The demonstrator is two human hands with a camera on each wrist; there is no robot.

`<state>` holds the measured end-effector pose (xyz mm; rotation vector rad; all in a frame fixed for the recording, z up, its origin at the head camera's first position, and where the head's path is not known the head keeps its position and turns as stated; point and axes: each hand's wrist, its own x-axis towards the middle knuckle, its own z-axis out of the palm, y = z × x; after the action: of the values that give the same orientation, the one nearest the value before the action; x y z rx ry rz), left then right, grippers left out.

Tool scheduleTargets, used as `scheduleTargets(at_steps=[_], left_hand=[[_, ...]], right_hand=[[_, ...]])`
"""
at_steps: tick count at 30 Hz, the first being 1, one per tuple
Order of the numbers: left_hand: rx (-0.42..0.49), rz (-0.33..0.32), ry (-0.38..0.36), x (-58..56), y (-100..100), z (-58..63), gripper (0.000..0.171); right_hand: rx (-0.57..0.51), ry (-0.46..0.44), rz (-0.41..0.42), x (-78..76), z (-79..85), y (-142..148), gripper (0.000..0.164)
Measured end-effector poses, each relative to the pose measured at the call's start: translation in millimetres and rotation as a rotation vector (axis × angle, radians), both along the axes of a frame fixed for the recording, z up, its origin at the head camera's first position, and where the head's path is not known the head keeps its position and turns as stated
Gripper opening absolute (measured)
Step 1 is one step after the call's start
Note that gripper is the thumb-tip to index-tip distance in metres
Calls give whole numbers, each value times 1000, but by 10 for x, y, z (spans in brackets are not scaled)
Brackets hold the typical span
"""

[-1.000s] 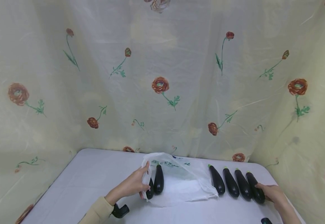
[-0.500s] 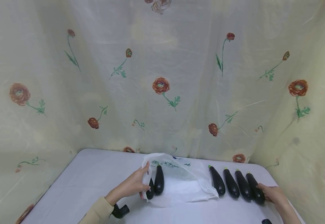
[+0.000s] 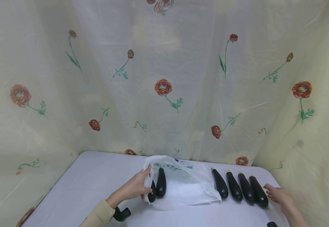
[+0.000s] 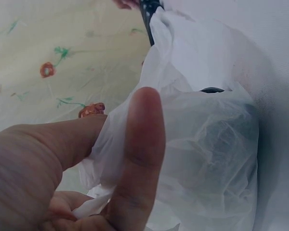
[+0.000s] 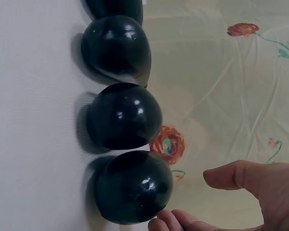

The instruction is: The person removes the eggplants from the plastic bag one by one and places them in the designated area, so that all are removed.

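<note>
My left hand (image 3: 137, 186) holds the left edge of a white translucent plastic bag (image 3: 182, 192), whose mouth gapes toward me. Two dark eggplants (image 3: 161, 183) lie side by side in the bag's left part; the hand and the bag edge partly hide the left one. On the right, several eggplants stand in a slanted row, green stem ends pointing away. My right hand (image 3: 279, 194) is just right of the last eggplant (image 3: 258, 191), thumb and fingers apart. In the right wrist view its fingertips (image 5: 166, 220) are close to that eggplant (image 5: 135, 187); whether they touch, I cannot tell.
A white cloth covers the table (image 3: 104, 170), with a flowered curtain (image 3: 164, 126) hanging behind and at both sides. The leftmost eggplant of the row (image 3: 219, 183) lies against the bag's right edge. A black wrist device (image 3: 121, 214) is under my left wrist.
My right hand has let go of the rightmost eggplant and moved slightly right, its fingers now apart from their earlier grip. The left hand and the bag stay as they were.
</note>
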<state>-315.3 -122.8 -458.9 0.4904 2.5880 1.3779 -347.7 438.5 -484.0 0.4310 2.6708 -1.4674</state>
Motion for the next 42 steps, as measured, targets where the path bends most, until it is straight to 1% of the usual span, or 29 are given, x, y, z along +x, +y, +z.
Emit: scheduleTargets(at_steps=[3,5,8,9,10,11,12,14,16,17,19,21,22,23,24,25,28,29,32,33,35,37,42], left_hand=[[5,-1,-12,3,1,-2,98],[8,-2,-16,2,0,-3,98],[16,-8,-9,2,-3,-2,97],[18,-10,-7,0,-4,-3,97],[18,-12,-3,-1,-5,-3,97],[20,-13,0,-1,-6,-2,97],[20,-15,1,-2,-7,-2,97],[19,-16,1,-4,-7,-2,97],[19,-16,1,-3,-6,0,97],[20,-16,0,-3,-4,2,97],[23,-14,-4,-2,-1,4,96],[26,-13,-8,1,2,9,96],[26,-12,-10,1,2,11,96],[25,-11,-10,2,3,14,96],[26,-11,-11,3,4,17,96],[25,-12,-11,4,4,19,96],[20,-10,-9,6,6,25,96],[18,-10,-8,8,8,26,96],[13,-7,-9,8,12,24,96],[11,-7,-10,7,13,22,96],[12,-6,-16,6,15,17,96],[11,-4,-21,3,17,6,97],[2,-2,-23,3,19,2,98]], right_hand=[[-4,17,-2,-76,-77,88,62],[-6,19,-44,-195,-219,191,64],[21,50,-91,-436,-515,404,75],[34,59,-109,-499,-585,453,78],[38,61,-125,-536,-623,480,81],[45,69,-116,-546,-622,486,83],[46,71,-98,-526,-580,454,84],[29,63,-62,-430,-419,330,80],[8,54,-29,-282,-195,124,75],[8,58,-14,-251,-146,66,69],[15,69,-10,-193,-60,-56,67],[24,77,-19,-105,63,-207,66],[30,83,-29,-99,75,-238,65],[47,83,-32,-122,43,-231,67],[46,80,-32,-100,77,-277,72],[44,73,-31,-89,101,-315,73],[68,46,-91,-163,2,-344,69],[71,38,-90,-166,-7,-364,71],[81,48,-78,-77,89,-534,66],[81,56,-61,-34,133,-590,66],[79,80,-1,50,220,-679,67],[83,90,8,116,282,-780,64],[78,107,52,152,325,-951,64]])
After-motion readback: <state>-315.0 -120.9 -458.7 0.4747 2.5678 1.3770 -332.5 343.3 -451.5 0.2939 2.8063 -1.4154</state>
